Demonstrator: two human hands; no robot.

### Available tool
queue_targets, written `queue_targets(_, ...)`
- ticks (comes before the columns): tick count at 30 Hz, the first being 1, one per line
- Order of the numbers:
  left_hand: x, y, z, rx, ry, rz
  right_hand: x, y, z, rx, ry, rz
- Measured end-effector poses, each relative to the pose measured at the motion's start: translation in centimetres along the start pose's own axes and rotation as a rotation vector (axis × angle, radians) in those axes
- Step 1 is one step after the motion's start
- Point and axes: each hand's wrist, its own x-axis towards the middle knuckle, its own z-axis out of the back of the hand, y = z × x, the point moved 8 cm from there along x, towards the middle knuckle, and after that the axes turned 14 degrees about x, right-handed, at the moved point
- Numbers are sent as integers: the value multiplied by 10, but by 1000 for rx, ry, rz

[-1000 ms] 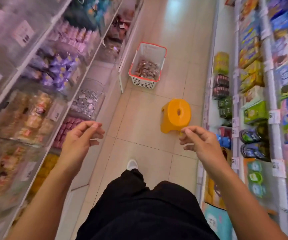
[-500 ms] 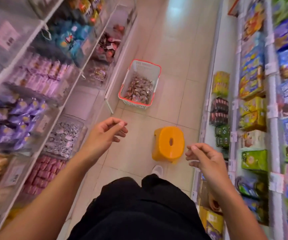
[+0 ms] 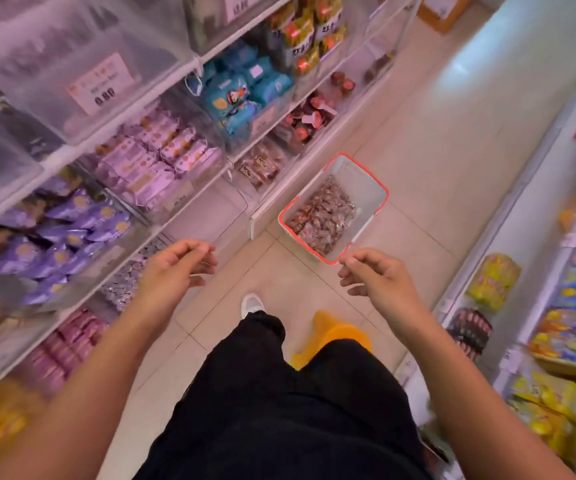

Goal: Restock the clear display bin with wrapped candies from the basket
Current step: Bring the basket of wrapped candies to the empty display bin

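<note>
Now both sets of fingers loosely curled, apart, holding nothing. Right hand (image 3: 380, 282) fingertips just short of near corner of white plastic basket with red rim (image 3: 369, 188), basket on floor ahead, slightly right of centre. Left hand (image 3: 175, 268) further off, hanging by shelf edge. Basket's long axis runs away from person, tilted right. Brown wrapped candies (image 3: 324, 216) heaped in near half. Empty-looking clear display bin (image 3: 210, 216) on low shelf, just left of basket, likely target. Right hand nearer, reach goes forward and down
</note>
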Motion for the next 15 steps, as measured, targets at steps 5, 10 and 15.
queue_targets(5,48,-33,-4,-23,19,20,54,43,-27,-108,123,-9)
queue_targets(10,91,-37,-37,-31,30,82,104,45,-39,-254,246,-68)
queue_targets(15,139,10,-85,-35,41,229,183,-17,-29,-426,262,-212)
